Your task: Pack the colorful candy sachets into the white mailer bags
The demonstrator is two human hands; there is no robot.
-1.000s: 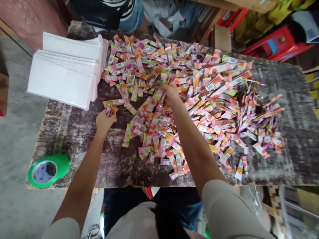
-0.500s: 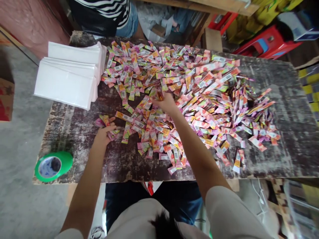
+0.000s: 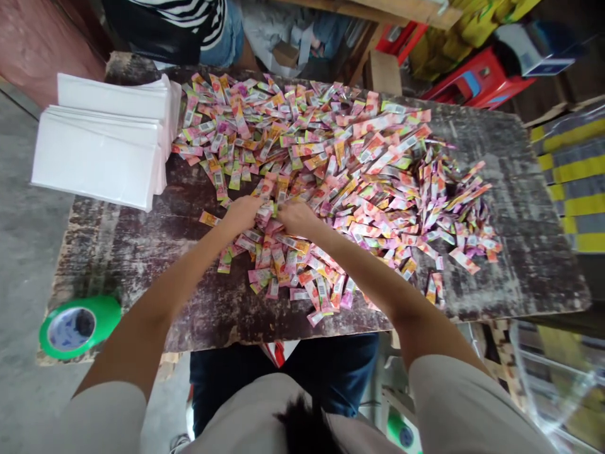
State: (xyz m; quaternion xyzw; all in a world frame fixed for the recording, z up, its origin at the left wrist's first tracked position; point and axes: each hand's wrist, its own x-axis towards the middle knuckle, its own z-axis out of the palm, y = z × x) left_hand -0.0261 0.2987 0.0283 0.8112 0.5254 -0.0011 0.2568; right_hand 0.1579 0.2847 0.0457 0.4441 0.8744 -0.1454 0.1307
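Note:
Small printed stick sachets (image 3: 368,221) in pink, orange, purple and green lie in a broad, loose pile across the table. Over the pile's left middle, my left hand (image 3: 242,213) is closed, with a few sachets (image 3: 265,213) at its fingertips. Just to its right, my right hand (image 3: 297,217) is also closed, its fingers curled toward the same sachets. The fingertips of both hands are partly hidden, so how many sachets each one holds cannot be made out.
A stack of white flat bags (image 3: 97,151) lies at the table's left. Green tape (image 3: 106,325) sits at the near left corner of the worn wooden table (image 3: 520,252). A person in a striped top (image 3: 189,22) stands at the far edge. Red stools (image 3: 486,79) are behind.
My left hand has moved right and away from me, from the bare table with sachets to the pile. My right hand has come slightly nearer; both hands now meet. The view has shifted.

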